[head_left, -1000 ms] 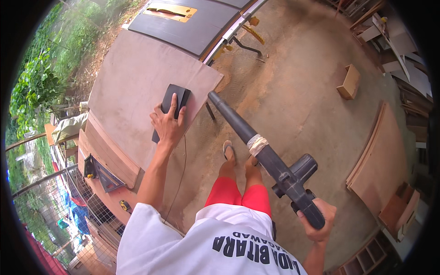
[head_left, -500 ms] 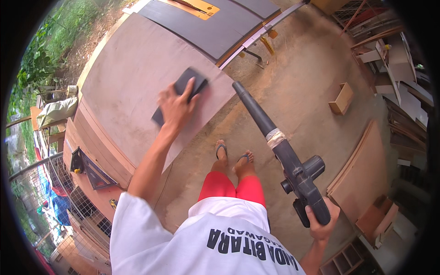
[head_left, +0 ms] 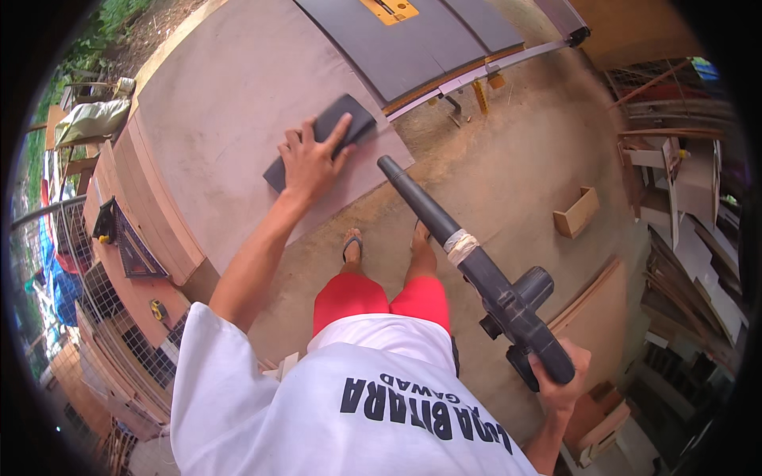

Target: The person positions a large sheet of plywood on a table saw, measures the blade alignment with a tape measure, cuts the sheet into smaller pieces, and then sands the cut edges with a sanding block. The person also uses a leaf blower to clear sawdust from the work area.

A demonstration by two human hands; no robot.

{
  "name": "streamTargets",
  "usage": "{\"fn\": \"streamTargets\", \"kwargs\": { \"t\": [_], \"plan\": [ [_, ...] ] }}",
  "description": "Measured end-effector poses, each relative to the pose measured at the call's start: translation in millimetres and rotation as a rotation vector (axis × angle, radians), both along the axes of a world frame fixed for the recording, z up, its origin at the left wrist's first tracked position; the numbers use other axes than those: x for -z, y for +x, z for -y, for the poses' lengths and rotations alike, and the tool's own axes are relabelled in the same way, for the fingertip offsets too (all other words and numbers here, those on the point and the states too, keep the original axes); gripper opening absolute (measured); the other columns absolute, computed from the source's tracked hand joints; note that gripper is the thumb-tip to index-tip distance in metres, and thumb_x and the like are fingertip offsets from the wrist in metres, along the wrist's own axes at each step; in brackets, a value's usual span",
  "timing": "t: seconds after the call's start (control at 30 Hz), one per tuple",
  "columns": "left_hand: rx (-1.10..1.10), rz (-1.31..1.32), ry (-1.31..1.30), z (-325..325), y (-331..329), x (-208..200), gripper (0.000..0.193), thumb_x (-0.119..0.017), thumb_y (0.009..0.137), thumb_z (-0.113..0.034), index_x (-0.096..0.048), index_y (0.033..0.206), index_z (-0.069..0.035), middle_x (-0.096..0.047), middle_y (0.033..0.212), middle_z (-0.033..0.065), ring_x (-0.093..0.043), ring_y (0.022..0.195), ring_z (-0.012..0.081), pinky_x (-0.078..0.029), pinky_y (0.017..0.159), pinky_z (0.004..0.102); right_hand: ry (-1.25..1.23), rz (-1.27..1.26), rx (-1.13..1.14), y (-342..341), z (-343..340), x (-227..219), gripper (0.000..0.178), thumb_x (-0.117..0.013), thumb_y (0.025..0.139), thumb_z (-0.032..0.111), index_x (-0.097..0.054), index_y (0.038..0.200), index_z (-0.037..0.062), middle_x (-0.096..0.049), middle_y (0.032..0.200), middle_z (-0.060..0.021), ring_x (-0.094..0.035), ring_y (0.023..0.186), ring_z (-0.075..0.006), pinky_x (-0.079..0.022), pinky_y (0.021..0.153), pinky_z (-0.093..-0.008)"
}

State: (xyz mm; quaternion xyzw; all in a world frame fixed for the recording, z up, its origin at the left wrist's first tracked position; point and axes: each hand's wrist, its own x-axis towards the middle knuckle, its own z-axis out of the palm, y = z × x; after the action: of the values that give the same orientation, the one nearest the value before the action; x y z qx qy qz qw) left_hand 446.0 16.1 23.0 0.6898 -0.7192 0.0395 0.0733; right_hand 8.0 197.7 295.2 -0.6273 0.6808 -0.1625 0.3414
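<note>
My left hand (head_left: 312, 163) lies over a long, dark grey sanding block (head_left: 346, 127), fingers spread across its top and gripping it. The block rests on a broad, dusty brownish panel (head_left: 230, 103), near its right edge. In my right hand (head_left: 565, 371) is a black handheld blower (head_left: 508, 297), held by its rear handle. Its long nozzle (head_left: 417, 192) points up and left toward the panel's near right corner, and pale tape wraps the joint. The blower's tip is apart from the panel.
A grey table saw (head_left: 421, 51) with a yellow insert adjoins the panel's far side. Stacked boards (head_left: 147, 190) and a dark triangular square (head_left: 135, 242) lie at left. On the floor to the right sit a small wooden box (head_left: 576, 213), leaning sheets (head_left: 595, 301) and offcuts.
The view has shifted, and one foot has stepped forward toward the panel. My left hand stays on the block over the panel. The blower has swung slightly left, its nozzle now nearer the panel.
</note>
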Motion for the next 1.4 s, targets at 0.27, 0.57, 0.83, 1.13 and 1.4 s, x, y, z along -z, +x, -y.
{"fn": "streamTargets", "kwargs": {
  "t": [0.27,0.57,0.83,1.13,1.4],
  "plan": [
    [-0.227,-0.02,-0.019,-3.1,-28.4,18.4,0.051,-0.061,0.099,-0.061,-0.06,0.148,-0.044,-0.05,0.137,0.0183,-0.045,0.111,0.0414,-0.043,0.092,0.0604,-0.001,0.045,-0.105,-69.6,75.7,1.3,0.02,-0.084,0.073,0.006,-0.069,0.084,0.0013,-0.067,0.071,-0.01,-0.064,0.059,-0.02,-0.049,0.061,-0.0312],
    [-0.213,0.046,-0.029,15.6,-66.1,21.1,0.056,-0.065,0.095,-0.063,-0.059,0.149,-0.048,-0.051,0.133,0.0141,-0.047,0.104,0.0383,-0.044,0.091,0.0511,0.012,0.056,-0.199,-109.8,122.6,2.5,0.021,-0.085,0.072,0.006,-0.069,0.085,0.0012,-0.065,0.07,-0.01,-0.063,0.058,-0.0219,-0.047,0.058,-0.0309],
    [-0.512,-0.043,-0.012,132.0,6.2,11.7,0.056,-0.061,0.098,-0.063,-0.058,0.15,-0.044,-0.052,0.138,0.0194,-0.048,0.114,0.0437,-0.044,0.098,0.0603,-0.008,0.062,-0.244,-125.0,127.7,8.1,0.02,-0.084,0.071,0.006,-0.069,0.083,0.0007,-0.065,0.07,-0.0101,-0.062,0.057,-0.0222,-0.047,0.059,-0.0307],
    [-0.731,0.082,-0.035,-79.0,25.5,17.8,0.057,-0.057,0.099,-0.068,-0.059,0.15,-0.043,-0.055,0.129,0.0257,-0.049,0.107,0.0406,-0.044,0.096,0.054,0.043,0.075,-0.255,-142.5,129.7,0.1,0.024,-0.083,0.074,0.015,-0.071,0.087,-0.0015,-0.065,0.07,-0.0092,-0.061,0.059,-0.0196,-0.044,0.059,-0.031],
    [-0.471,-0.099,-0.014,-49.4,-120.8,13.7,0.058,-0.067,0.094,-0.064,-0.061,0.148,-0.044,-0.05,0.133,0.0186,-0.044,0.11,0.0372,-0.044,0.096,0.0546,0.042,0.01,-0.439,-115.8,151.6,-3.7,0.028,-0.084,0.072,0.02,-0.069,0.084,-0.0007,-0.063,0.07,-0.0115,-0.06,0.059,-0.0274,-0.044,0.06,-0.0346]
  ]
}}
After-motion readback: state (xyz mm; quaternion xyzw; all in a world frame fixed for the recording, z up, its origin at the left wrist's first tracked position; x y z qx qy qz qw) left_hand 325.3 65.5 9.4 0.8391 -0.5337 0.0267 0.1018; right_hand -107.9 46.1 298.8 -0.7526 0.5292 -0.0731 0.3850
